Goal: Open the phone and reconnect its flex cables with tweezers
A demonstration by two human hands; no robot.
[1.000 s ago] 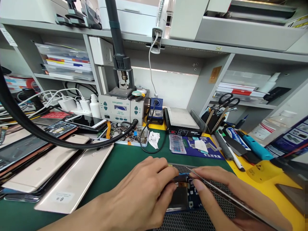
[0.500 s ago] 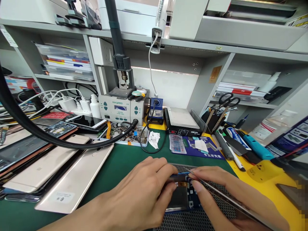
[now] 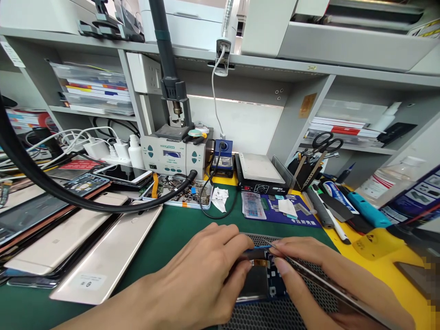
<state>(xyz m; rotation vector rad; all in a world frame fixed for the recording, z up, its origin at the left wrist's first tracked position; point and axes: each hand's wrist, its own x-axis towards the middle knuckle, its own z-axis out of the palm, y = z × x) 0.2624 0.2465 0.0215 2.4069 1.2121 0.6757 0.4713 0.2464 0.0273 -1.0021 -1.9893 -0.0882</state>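
We are bent close over an opened phone [image 3: 254, 284], which lies on a perforated mat [image 3: 254, 316] at the near side of the green counter [image 3: 165, 233], between our two hands. Our right hand [image 3: 343, 270] has a narrow grip, with a thin metal tool [image 3: 319, 277] held between thumb and fingers, its tip at the phone's far rim. Our left hand [image 3: 213, 270] curls over the phone's left part, index finger at the far rim and thumb a little nearer us; the fingers hide what is between them, so we cannot tell whether that grip pinches something or only steadies the phone.

Compared with a second ago, the blue strip [image 3: 263, 247] along the far rim shows brighter and longer, and our right fingertips have shifted slightly towards the left hand. Over the last half second almost nothing has moved. We take this to mean the work is now concentrated at that rim, in small, careful movements. The orange ribbon [image 3: 260, 263] remains in view just beside the left thumb, and we judge that a slip of the tool could catch it.
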